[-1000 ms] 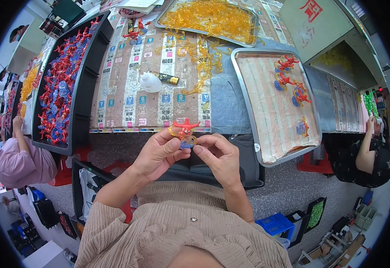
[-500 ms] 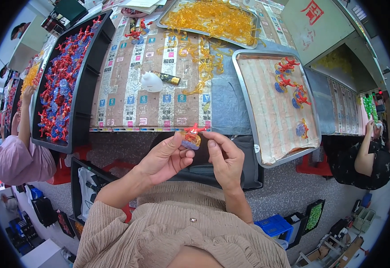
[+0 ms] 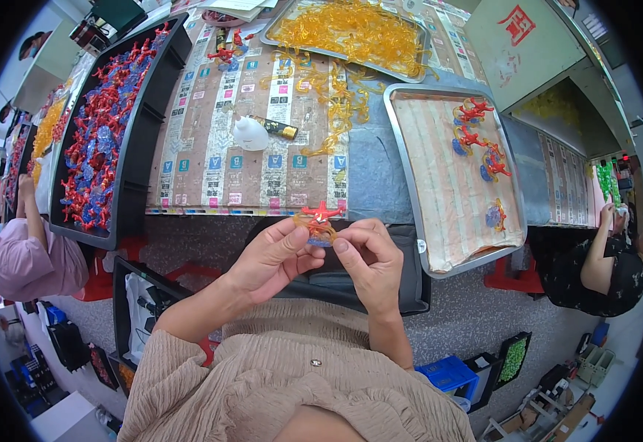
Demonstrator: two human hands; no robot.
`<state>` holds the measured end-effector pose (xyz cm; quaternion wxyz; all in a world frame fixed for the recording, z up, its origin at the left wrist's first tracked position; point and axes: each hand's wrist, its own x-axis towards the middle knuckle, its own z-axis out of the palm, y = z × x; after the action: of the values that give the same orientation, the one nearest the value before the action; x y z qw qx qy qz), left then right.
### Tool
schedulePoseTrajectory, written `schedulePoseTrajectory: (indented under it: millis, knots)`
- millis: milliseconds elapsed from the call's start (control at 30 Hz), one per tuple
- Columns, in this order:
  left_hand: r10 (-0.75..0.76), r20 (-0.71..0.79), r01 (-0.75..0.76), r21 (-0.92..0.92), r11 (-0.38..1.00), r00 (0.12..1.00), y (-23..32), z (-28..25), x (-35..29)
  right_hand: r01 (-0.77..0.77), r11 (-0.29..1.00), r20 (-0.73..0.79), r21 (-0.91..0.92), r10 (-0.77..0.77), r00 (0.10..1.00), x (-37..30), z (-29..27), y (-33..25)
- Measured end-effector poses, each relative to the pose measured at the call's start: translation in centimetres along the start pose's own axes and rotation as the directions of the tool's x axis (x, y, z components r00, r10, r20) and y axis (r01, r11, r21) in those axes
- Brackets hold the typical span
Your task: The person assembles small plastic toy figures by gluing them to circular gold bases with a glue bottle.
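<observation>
A small red plastic figurine (image 3: 321, 213) with a translucent blue base and yellow translucent strips sits between my two hands, just off the table's front edge. Its left side is pinched between the thumb and fingers of my left hand (image 3: 273, 258). At the lower right of the figurine, my right hand (image 3: 369, 261) closes thumb and forefinger on the yellow strip and base. My fingers partly hide the base. On the table beyond lies a white squeeze bottle (image 3: 250, 134), with a black and gold tube (image 3: 277, 129) beside it.
A black bin (image 3: 134, 147) of red and blue figurines stands at left. At right, a metal tray (image 3: 439, 191) bears several figurines with yellow parts. Another tray (image 3: 419, 66) at the back is heaped with yellow strips (image 3: 343, 33). Co-workers sit at both sides.
My right thumb and forefinger have come down and in against the figurine's yellow strip and base. The figurine has turned slightly. The left co-worker's hand has moved lower.
</observation>
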<state>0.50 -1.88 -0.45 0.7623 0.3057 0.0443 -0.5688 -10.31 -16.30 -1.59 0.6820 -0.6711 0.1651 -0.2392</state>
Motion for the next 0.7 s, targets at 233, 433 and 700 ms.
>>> schedulePoseTrajectory:
  millis: [233, 433, 700]
  knots:
    - [0.083, -0.055, -0.073, 0.161, 0.984, 0.995, 0.1, 0.4, 0.1, -0.003, 0.999, -0.006, -0.045, 0.003, 1.0, 0.0, -0.3, -0.2]
    - [0.131, -0.02, -0.118, 0.314, 0.942, 0.991, 0.0, 0.7, 0.1, -0.02, 1.0, -0.07, -0.018, 0.019, 0.997, 0.0, 0.0, -0.6]
    - [0.139, 0.001, -0.13, 0.365, 0.922, 0.99, 0.2, 1.4, 0.4, 0.004, 0.997, 0.015, -0.079, -0.002, 1.0, 0.1, -0.8, -0.7]
